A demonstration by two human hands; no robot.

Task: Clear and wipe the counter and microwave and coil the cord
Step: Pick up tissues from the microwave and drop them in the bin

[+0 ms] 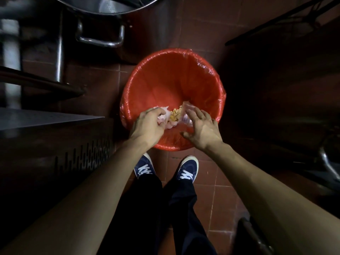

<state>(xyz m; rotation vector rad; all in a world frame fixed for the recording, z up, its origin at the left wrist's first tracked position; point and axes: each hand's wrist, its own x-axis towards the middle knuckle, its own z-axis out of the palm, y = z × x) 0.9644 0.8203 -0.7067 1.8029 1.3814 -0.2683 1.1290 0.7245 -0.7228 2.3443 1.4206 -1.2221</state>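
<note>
A round bin lined with a red plastic bag (173,74) stands on the tiled floor in front of my feet. Over its near rim my left hand (149,126) grips a crumpled pale plastic wrap (163,115). Small yellow food scraps (174,114) show between my hands above the bin. My right hand (202,127) hovers beside the wrap with its fingers spread and relaxed, their tips at a clear bit of plastic (187,109). Counter, microwave and cord are out of sight.
A large steel pot (103,21) with a side handle stands beyond the bin at the upper left. A steel cabinet edge (47,118) with vent slots runs along my left. Dark equipment fills the right side. Reddish floor tiles (206,181) lie around my blue shoes.
</note>
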